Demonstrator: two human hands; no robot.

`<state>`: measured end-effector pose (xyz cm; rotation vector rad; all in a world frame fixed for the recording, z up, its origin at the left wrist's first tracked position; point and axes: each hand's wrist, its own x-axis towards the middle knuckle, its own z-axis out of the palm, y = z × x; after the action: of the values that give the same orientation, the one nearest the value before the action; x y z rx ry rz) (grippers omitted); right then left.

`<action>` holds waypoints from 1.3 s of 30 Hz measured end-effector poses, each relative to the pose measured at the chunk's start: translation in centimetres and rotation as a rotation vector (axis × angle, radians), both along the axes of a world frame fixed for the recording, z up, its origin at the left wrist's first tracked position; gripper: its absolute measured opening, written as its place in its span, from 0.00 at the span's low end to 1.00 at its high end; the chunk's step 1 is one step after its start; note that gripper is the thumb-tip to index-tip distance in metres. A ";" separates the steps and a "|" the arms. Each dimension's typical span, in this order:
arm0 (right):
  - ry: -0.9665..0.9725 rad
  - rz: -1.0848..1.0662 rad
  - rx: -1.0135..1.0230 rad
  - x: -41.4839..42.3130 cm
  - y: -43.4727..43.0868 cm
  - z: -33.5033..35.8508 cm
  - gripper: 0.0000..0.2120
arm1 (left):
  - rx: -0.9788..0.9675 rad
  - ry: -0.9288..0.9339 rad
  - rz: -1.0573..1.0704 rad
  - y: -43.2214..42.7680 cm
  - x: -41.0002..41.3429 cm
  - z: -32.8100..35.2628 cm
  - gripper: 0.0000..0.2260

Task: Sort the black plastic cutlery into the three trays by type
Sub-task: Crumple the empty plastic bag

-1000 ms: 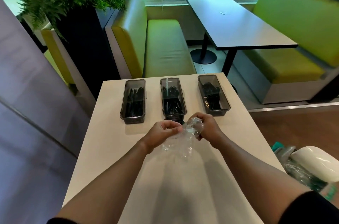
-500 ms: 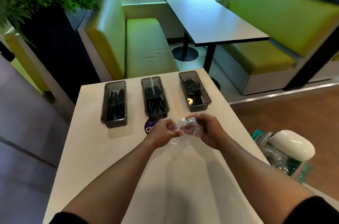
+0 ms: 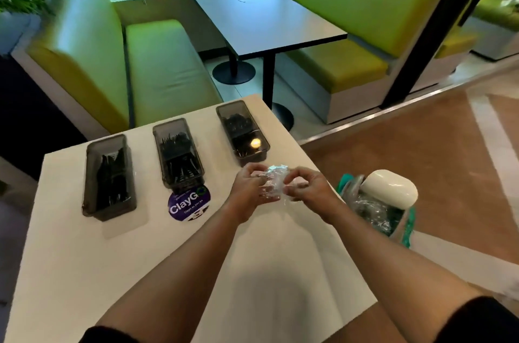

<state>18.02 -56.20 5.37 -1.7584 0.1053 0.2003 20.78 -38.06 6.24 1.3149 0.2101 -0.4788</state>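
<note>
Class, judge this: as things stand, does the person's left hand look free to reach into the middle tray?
Probably not yet. The left hand and right hand both grip crumpled clear plastic wrap. The path over the table to the middle tray looks unobstructed.

**Three smoky trays, all holding black cutlery**

Three dark translucent trays stand in a row across the frame's middle left: the left tray point(image 3: 109, 175), middle tray point(image 3: 177, 155) and right tray point(image 3: 242, 132). Each lies lengthwise and holds black plastic cutlery point(image 3: 112, 182); types too blurred to tell.
</note>
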 end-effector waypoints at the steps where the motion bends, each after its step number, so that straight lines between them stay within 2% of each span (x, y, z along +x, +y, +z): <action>1: -0.017 -0.021 -0.039 0.0 -0.9 -0.1 0.07 | -0.016 -0.011 -0.020 -1.0 0.0 0.0 0.09; 4: -0.101 -0.089 -0.199 -0.1 -3.7 -0.9 0.12 | 0.023 -0.049 -0.115 -4.6 0.1 -0.5 0.11; 7: -0.107 -0.136 -0.448 -0.5 -7.4 -1.7 0.17 | 0.286 -0.140 -0.269 -8.8 0.4 -2.0 0.08; 10: -0.007 -0.109 -0.681 -1.7 -10.7 -3.0 0.09 | 0.659 -0.340 -0.501 -12.5 0.3 -4.2 0.15; 12: 0.078 -0.114 -0.766 -2.4 -12.8 -4.1 0.06 | 0.794 -0.456 -0.655 -15.2 0.0 -5.0 0.19; 14: 0.117 -0.099 -0.795 -2.6 -14.6 -4.9 0.05 | 0.906 -0.579 -0.801 -17.6 -0.5 -5.6 0.18; 17: 0.149 -0.096 -0.822 -2.9 -17.3 -5.6 0.03 | 0.966 -0.709 -0.942 -20.7 -0.8 -6.7 0.14; 20: 0.216 -0.068 -0.865 -3.0 -18.8 -7.1 0.04 | 0.985 -0.743 -1.026 -22.5 -0.4 -8.8 0.10; 24: 0.356 -0.050 -0.884 -3.0 -19.7 -9.6 0.06 | 1.085 -0.837 -1.126 -24.4 0.1 -11.5 0.12; 28: 0.440 0.021 -0.905 -3.3 -19.4 -11.2 0.20 | 1.278 -0.934 -1.250 -25.5 0.1 -12.1 0.18; 31: 0.540 0.061 -0.843 -3.4 -19.1 -11.8 0.27 | 1.359 -0.919 -1.295 -26.1 0.1 -11.9 0.17; 35: 0.570 0.128 -0.816 -4.0 -19.7 -12.7 0.23 | 1.358 -0.923 -1.290 -25.7 0.3 -12.0 0.15; 39: 0.579 0.134 -0.842 -4.2 -20.2 -13.0 0.23 | 1.271 -0.958 -1.213 -25.0 0.0 -11.7 0.12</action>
<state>13.77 -76.41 -7.63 -2.4914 0.5556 0.8592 20.76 -63.03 -5.47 2.7100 -1.3847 -0.6579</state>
